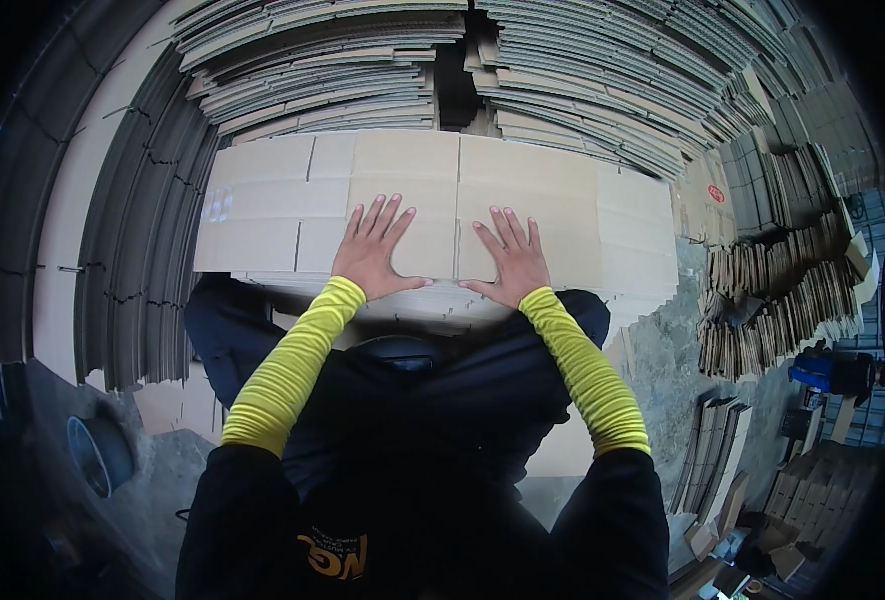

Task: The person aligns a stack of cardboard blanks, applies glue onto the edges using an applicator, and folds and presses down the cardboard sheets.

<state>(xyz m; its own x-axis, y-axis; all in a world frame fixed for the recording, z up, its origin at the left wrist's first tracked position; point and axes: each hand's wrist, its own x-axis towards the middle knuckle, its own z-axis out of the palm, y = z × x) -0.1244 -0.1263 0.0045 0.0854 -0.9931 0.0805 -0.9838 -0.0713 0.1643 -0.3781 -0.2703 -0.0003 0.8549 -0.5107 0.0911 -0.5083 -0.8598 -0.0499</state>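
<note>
A flat, slotted cardboard sheet [533,190] lies across the top of a stack in front of my knees. My left hand [371,255] rests palm down near its front edge, fingers spread and thumb pointing inward. To the right, my right hand [511,260] lies on the same sheet with its fingers apart. The two thumbs point at each other with a small gap, on either side of a vertical crease. Neither hand grips anything. More sheets show below the top one's front edge.
Tall piles of flattened cardboard [323,90] stand behind the sheet, and another stack [143,220] rises at the left. Bundled cardboard [778,290] sits at the right. A dark tub [101,455] is on the concrete floor [653,365] at lower left.
</note>
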